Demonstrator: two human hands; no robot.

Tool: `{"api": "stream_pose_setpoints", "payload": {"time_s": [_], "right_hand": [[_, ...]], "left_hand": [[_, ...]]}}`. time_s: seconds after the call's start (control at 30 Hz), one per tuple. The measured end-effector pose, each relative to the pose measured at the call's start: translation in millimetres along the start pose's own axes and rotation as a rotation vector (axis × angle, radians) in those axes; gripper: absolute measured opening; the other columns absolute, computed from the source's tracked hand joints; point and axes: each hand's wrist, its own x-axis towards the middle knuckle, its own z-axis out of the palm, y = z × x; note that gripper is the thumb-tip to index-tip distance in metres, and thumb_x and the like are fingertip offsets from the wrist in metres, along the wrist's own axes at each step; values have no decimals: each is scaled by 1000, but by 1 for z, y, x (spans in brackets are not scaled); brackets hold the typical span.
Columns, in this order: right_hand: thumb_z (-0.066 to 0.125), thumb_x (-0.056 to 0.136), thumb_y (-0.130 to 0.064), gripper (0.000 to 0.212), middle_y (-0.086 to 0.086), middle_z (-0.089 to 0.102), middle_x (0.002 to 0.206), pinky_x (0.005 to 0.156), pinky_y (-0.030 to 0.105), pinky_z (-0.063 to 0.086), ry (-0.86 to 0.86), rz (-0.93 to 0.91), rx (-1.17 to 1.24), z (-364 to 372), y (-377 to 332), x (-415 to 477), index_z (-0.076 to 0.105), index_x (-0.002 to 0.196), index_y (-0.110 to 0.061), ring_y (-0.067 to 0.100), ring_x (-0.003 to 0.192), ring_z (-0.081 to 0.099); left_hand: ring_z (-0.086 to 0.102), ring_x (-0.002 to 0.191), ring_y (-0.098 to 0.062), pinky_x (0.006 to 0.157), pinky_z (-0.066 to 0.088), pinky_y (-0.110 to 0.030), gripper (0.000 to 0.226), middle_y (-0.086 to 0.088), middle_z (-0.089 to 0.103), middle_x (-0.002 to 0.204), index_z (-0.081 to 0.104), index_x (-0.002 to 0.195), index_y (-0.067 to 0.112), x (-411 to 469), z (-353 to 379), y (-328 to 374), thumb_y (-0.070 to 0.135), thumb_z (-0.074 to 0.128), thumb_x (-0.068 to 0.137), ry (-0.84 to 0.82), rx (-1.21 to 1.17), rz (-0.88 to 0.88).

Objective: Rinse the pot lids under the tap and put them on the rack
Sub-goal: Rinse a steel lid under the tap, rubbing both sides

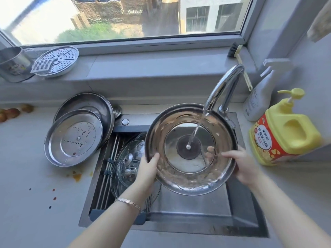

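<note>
I hold a large steel pot lid (189, 183) with a glass centre over the sink, underside up and tilted toward me. My left hand (146, 170) grips its left rim and my right hand (241, 165) grips its right rim. Water runs from the curved tap (223, 86) onto the screw at the lid's middle. A glass lid (129, 158) rests on the roll-up rack (109, 169) across the sink's left part, partly hidden by my left hand. Two steel lids (73, 138) lie stacked underside up on the counter left of the sink.
A yellow detergent jug (286, 133) and a white spray bottle (258, 97) stand right of the tap. On the window sill are a perforated steamer plate (59, 61), a metal cup (12, 63) and a brush (238, 56). Sauce spots mark the left counter (53, 194).
</note>
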Motion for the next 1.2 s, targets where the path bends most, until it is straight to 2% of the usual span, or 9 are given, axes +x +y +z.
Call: {"api": "stream_pose_setpoints", "payload": {"time_s": [0.2,0.33,0.43,0.53,0.73,0.87,0.97,1.07,1.2], "right_hand": [[44,87,4,18,14,55,55,35,15,40,129,-61,-541,2,-83,-23,48,74,-7,13,33,55],[34,84,3,14,18,54,61,39,29,50,49,159,-812,10,-104,-17,44,83,-7,29,43,58],[33,85,0,10,18,53,64,52,42,57,70,261,-883,22,-99,-8,40,81,-5,30,47,58],[32,87,-1,9,13,48,58,37,34,53,94,276,-857,35,-96,4,39,84,-4,21,30,53],[42,95,-20,29,22,60,89,42,35,55,54,264,-672,63,-94,29,45,114,1,32,65,63],[42,95,-36,42,26,62,100,66,35,56,-2,178,-415,59,-90,42,42,119,-1,31,80,66],[42,95,-21,36,26,60,113,79,36,53,241,69,-429,36,-64,57,50,123,-1,35,93,63],[45,92,-17,36,17,55,108,89,38,47,473,38,-507,6,-39,64,51,122,1,32,99,53],[44,92,-12,27,10,52,109,105,43,36,479,37,-432,-5,-22,68,53,116,-3,33,115,50]], "left_hand": [[48,121,-19,99,37,-30,62,-4,44,139,25,141,13,-28,28,-20,32,55,91,-215,480,120],[10,144,-8,117,14,-33,67,7,7,156,23,142,32,-48,46,-28,66,34,85,-462,569,349],[42,124,4,101,34,-20,47,14,49,134,56,101,35,-59,50,-28,69,38,73,-670,467,447],[61,106,-2,91,45,-21,50,5,69,112,72,99,9,-56,54,-31,49,48,82,-532,325,586],[37,47,-1,48,27,-14,36,16,45,49,41,57,25,-45,48,-19,50,50,81,-208,401,840],[54,60,-15,58,47,-30,49,-1,59,64,58,71,7,-29,46,10,51,46,90,60,-15,453],[62,79,-21,74,52,-34,46,-5,64,79,61,85,12,2,36,16,51,38,94,183,-323,35],[69,88,-25,82,56,-40,62,-13,72,97,65,107,8,14,25,17,61,38,90,113,-444,-94],[70,64,-20,71,57,-35,67,-12,73,73,74,85,7,9,17,28,56,29,94,-87,-452,-125]]}}
